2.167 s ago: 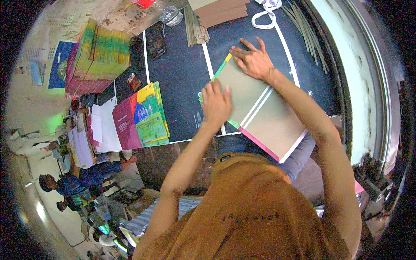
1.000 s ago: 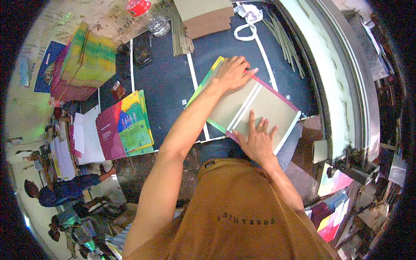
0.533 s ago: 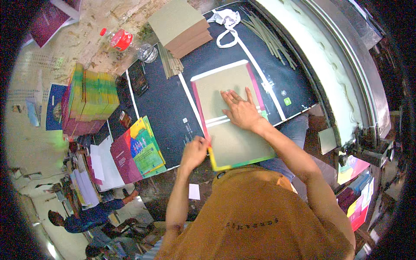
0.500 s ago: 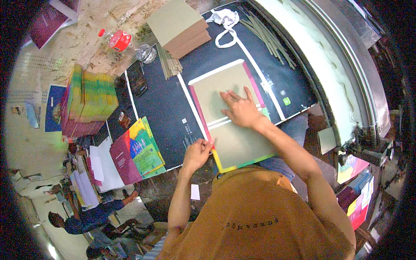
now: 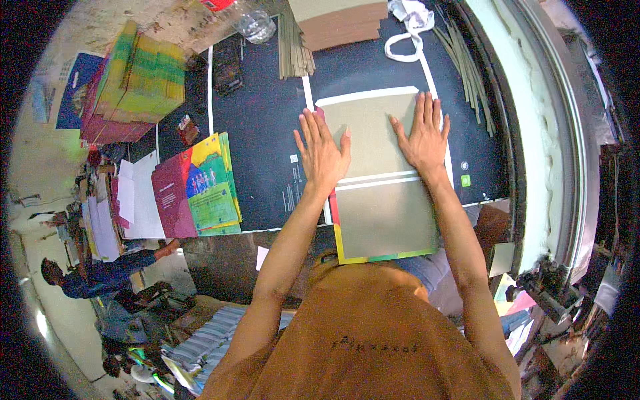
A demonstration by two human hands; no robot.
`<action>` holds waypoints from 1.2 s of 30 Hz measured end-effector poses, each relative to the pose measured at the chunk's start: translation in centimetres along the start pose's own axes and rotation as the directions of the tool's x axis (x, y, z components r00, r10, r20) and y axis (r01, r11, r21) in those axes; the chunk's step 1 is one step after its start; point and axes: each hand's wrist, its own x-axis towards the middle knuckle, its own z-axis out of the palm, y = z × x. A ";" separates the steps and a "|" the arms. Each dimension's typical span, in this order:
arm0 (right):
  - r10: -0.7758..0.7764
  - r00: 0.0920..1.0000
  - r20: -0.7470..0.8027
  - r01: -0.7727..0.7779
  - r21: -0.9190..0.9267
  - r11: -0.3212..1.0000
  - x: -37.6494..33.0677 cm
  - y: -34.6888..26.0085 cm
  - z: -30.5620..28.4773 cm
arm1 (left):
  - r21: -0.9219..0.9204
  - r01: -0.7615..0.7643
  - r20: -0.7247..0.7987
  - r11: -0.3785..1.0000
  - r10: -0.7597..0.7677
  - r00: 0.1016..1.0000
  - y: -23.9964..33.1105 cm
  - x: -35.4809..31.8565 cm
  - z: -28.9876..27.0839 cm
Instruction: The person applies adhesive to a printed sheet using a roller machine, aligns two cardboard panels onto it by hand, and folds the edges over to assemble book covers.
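A book cover sheet [image 5: 339,230] lies face down before me, its coloured edges showing around two grey boards. The far board [image 5: 370,127] and the near board [image 5: 387,217] are separated by a narrow strip with white lines. My left hand [image 5: 322,150] rests flat along the left edge of the far board, fingers stretched out. Along its right edge lies my right hand [image 5: 425,137], also flat with fingers spread. Both palms hide parts of the side margins. Neither hand holds anything.
Beyond the cover are a stack of grey boards [image 5: 343,30], narrow board strips [image 5: 293,50] and a white cloth loop [image 5: 405,48]. Printed covers [image 5: 200,187] and a tall stack [image 5: 143,87] stand left. A machine rail [image 5: 533,153] runs along the right. Another person [image 5: 107,273] is at lower left.
My left hand has left the cover's left edge near the middle and moved farther up, opening flat. My right hand has shifted from the far board's middle to its right edge. The view has shifted.
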 end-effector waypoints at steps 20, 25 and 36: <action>-0.229 0.947 -0.226 0.256 0.099 0.962 2.9 4.5 0.8 | -0.308 -0.132 -0.453 0.942 -0.024 0.891 -5.4 6.1 1.5; -0.185 0.955 -0.232 0.221 0.141 0.965 2.7 5.0 0.0 | -0.309 -0.075 -0.381 0.948 -0.051 0.923 -4.9 6.2 1.6; -0.186 0.958 -0.217 0.229 0.196 0.954 4.6 4.7 -0.7 | -0.117 -0.013 -0.255 0.993 -0.017 0.967 -5.0 6.9 0.7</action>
